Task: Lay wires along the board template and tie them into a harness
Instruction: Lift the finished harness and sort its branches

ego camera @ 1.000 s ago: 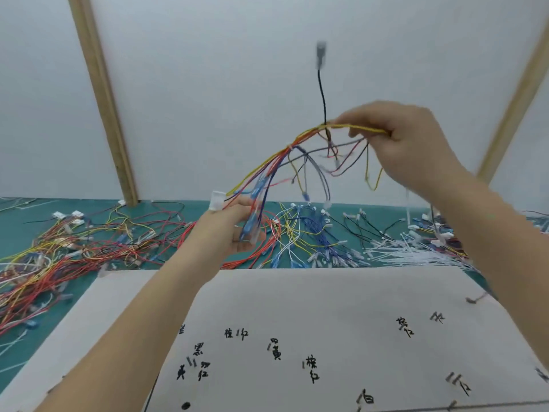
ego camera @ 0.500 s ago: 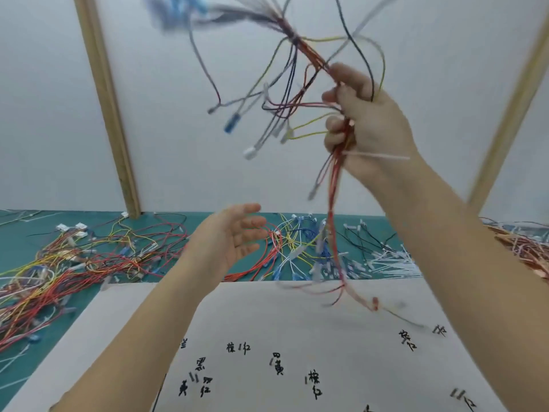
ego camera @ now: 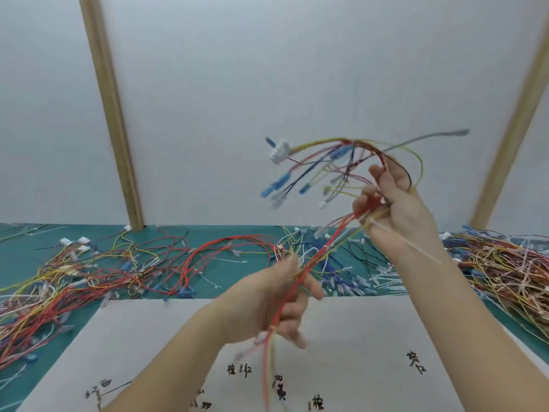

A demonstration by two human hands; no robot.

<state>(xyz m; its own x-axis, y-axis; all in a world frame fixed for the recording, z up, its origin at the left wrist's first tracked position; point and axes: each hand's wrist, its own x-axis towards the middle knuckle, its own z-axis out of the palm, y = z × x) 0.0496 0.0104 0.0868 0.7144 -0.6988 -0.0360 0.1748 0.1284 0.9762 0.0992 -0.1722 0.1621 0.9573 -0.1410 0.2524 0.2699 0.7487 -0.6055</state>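
harness (ego camera: 326, 251): red, yellow, blue wires, white plug, held above counter | right hand (ego camera: 398, 209) grip closed on its upper part | left hand (ego camera: 276, 298) grip closed lower | template (ego camera: 371, 337): handwritten marks, unreadable
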